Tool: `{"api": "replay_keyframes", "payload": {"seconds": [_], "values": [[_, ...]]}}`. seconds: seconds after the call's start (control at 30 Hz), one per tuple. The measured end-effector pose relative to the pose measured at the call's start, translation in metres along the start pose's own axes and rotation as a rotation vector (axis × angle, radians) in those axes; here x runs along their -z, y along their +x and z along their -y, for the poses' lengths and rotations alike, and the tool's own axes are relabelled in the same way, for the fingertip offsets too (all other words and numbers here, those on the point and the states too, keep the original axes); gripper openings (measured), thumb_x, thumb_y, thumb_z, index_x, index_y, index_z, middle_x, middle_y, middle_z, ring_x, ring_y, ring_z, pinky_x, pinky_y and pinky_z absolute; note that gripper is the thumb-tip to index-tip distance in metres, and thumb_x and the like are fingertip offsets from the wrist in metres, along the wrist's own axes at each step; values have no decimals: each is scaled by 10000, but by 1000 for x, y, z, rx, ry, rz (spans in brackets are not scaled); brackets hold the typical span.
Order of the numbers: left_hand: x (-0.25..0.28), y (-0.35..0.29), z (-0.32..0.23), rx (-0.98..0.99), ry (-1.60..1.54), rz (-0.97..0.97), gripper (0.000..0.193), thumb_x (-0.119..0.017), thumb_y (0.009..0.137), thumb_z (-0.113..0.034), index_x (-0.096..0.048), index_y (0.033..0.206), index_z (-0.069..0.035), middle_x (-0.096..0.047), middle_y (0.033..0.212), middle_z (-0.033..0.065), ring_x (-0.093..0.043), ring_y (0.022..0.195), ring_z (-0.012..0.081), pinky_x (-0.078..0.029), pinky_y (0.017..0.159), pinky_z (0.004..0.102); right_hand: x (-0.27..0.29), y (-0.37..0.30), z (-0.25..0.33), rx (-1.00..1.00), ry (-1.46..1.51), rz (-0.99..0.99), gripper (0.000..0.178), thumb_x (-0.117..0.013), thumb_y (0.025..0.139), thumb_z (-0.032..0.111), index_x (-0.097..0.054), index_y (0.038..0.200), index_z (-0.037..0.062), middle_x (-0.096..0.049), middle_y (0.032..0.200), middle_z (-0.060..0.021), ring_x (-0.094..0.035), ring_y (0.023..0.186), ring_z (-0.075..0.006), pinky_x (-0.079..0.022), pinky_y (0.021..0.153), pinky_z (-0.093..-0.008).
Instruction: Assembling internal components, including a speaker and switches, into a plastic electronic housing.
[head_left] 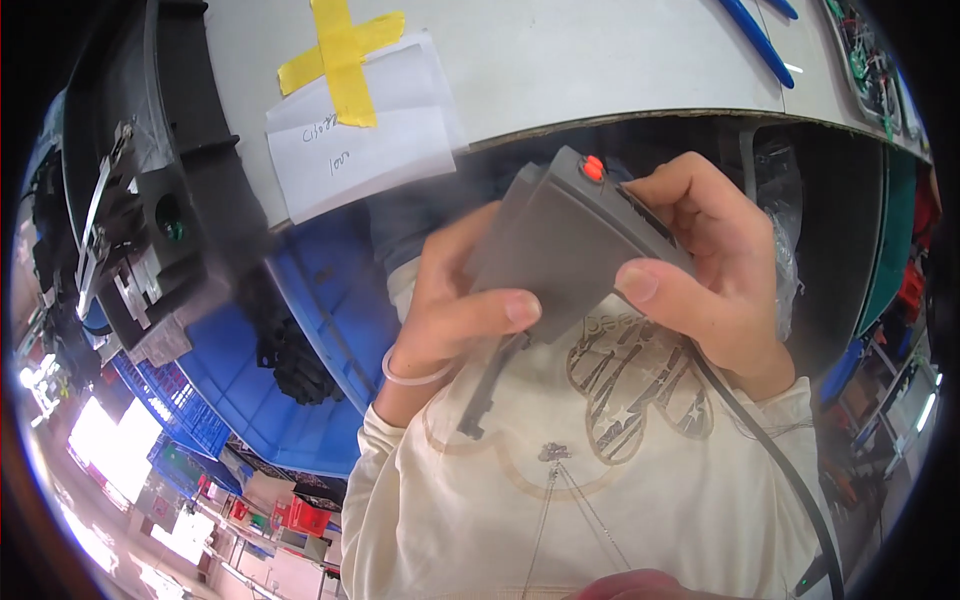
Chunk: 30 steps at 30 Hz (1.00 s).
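Both my hands hold a flat grey box-shaped device with a small red button on its upper edge. My left hand grips its left side, thumb across the lower face. My right hand holds the right side, thumb on the face and fingers curled over the top edge. A black cable runs from the device down to the lower right. A thin black strip hangs below the device near my left wrist, which wears a clear band.
A white table lies above, with a paper note fixed by yellow tape. A black machine part sits at left above a blue crate. Blue pens and a tray of parts lie at the top right.
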<state>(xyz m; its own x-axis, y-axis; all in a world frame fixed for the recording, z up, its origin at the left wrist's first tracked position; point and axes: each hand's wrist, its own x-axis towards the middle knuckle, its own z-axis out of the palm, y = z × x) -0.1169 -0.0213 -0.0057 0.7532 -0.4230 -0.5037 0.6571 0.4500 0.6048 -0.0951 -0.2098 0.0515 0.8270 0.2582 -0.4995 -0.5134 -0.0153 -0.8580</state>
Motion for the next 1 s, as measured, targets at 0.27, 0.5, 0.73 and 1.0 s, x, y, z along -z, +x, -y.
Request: {"api": "replay_keyframes", "payload": {"seconds": [0.27,0.5,0.73,1.0], "values": [[12,-1,-6,44,-144,179,650,-538,801,-452,-462,1139,97,-593,931,196,-643,727,248,-529,493,285,14,15,9,463,-508,158,641,-728,721,363,-473,1157,-32,-538,1062,-152,-545,923,-179,-424,775,-259],[1,-10,-8,17,-514,82,734,-285,886,-576,-440,1190,74,-590,1030,180,-617,864,252,-504,709,311,10,32,1,1092,-653,251,462,-764,580,139,-614,1005,36,-581,1052,-150,-569,893,-290,-464,730,-323],[2,-35,-32,-263,194,-85,957,-300,806,-723,-330,1302,94,-473,1255,192,-463,1157,248,-309,999,342,0,35,10,1338,-692,20,462,-759,472,186,-660,907,64,-630,905,-94,-504,625,-209,-404,509,-272],[12,-66,-57,-749,557,-80,918,-579,730,-578,-317,1292,99,-361,1338,241,-398,1222,322,-275,1022,402,-4,41,28,911,-237,248,680,-865,508,299,-565,1025,-26,-589,900,-96,-541,754,-159,-425,670,-261]]}}
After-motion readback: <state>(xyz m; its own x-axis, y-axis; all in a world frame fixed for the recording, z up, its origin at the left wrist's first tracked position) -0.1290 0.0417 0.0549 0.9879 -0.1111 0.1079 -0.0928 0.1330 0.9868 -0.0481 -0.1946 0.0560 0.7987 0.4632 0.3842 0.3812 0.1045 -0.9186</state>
